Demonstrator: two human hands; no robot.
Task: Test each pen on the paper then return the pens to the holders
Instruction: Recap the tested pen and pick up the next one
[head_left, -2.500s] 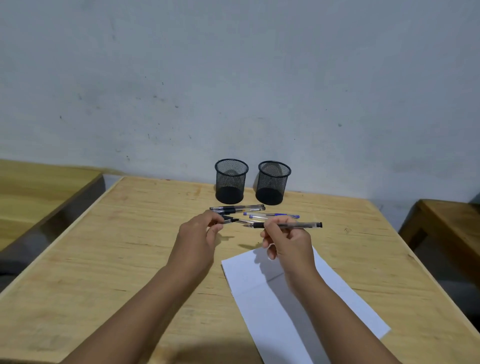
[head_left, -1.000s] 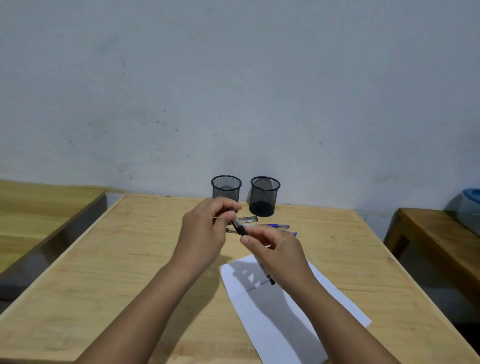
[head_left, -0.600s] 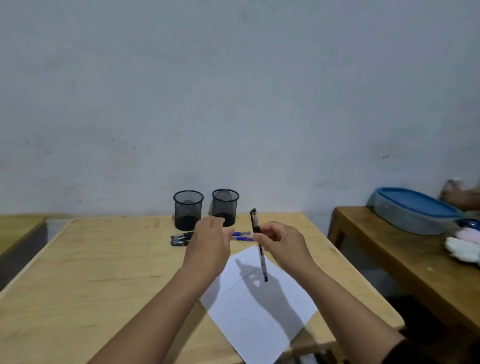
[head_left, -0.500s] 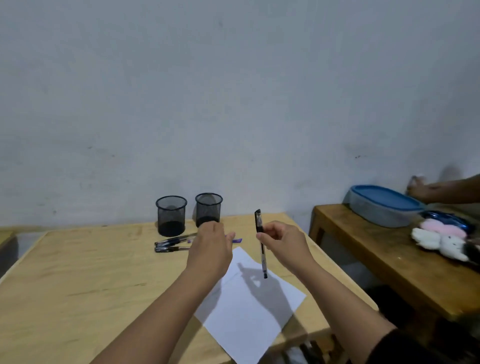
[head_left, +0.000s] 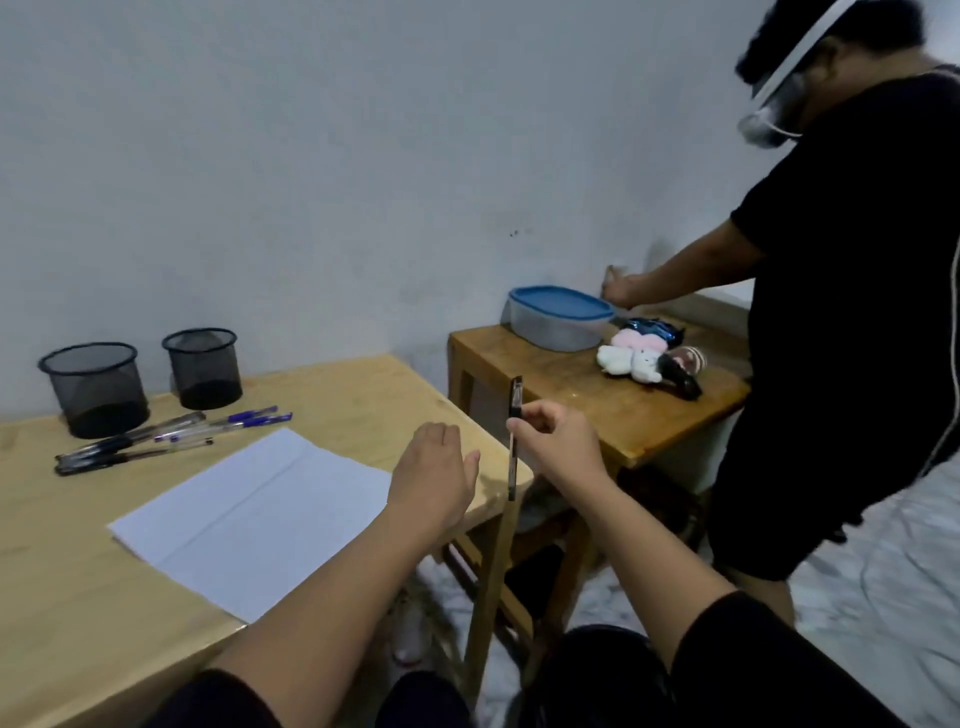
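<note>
Two mesh holders (head_left: 88, 389) (head_left: 202, 367) are stood empty at the far edge of the table (head_left: 363, 395); the untested pens (head_left: 156, 439) are laid just in front of them, near the paper (head_left: 249, 514). One black pen (head_left: 513, 436) is pinched upright in the right hand (head_left: 556, 447), tip down, past the table's corner and clear of the paper. The left hand (head_left: 431, 480) is held loosely curled; whether a cap is enclosed cannot be told.

Risk: the view is turned toward a second person (head_left: 841, 312) at the neighbouring table (head_left: 597, 405), so the pen could be dropped to the floor or brought down off the sheet, marking the wood.

Hidden or unclear: the pen tip is blurred, and whether it is uncapped cannot be made out. No test marks can be seen on the paper. The pen count is obscured by overlap.
</note>
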